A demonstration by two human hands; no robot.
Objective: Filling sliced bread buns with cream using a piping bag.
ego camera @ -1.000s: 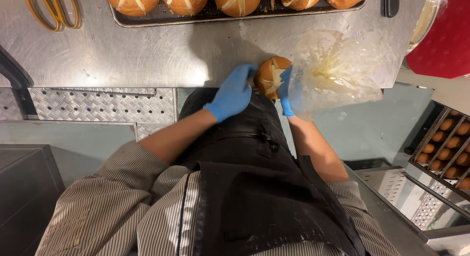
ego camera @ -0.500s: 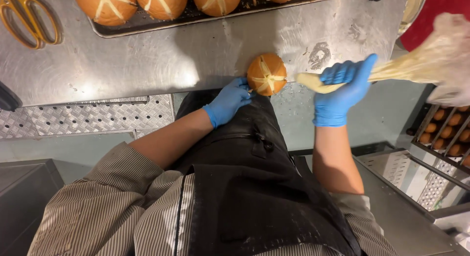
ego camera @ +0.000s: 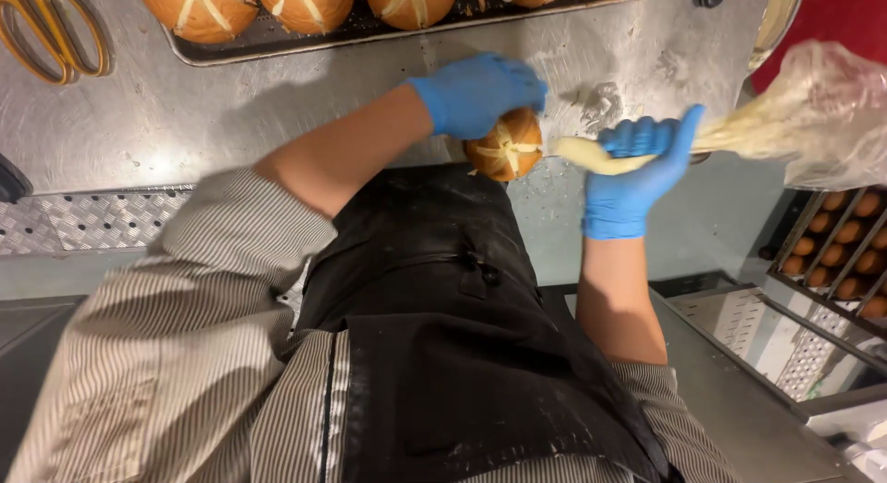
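My left hand [ego camera: 476, 93], in a blue glove, grips a round golden bun [ego camera: 504, 147] with a pale cross on top, tilted at the near edge of the steel counter [ego camera: 185, 122]. In its own blue glove, my right hand [ego camera: 637, 169] squeezes a clear piping bag [ego camera: 785, 118] filled with pale cream. The bag's tip points left at the bun's side, touching or almost touching it. The bag's wide end bulges out to the upper right.
A dark baking tray [ego camera: 277, 41] with several crossed buns lies along the counter's far side. Yellow-handled scissors [ego camera: 51, 35] rest at the far left. A rack of small buns [ego camera: 836, 252] stands low on the right. My striped shirt and dark apron fill the foreground.
My left hand has closed over the bun and tipped it up. The piping bag's tip has come in toward the bun's side.
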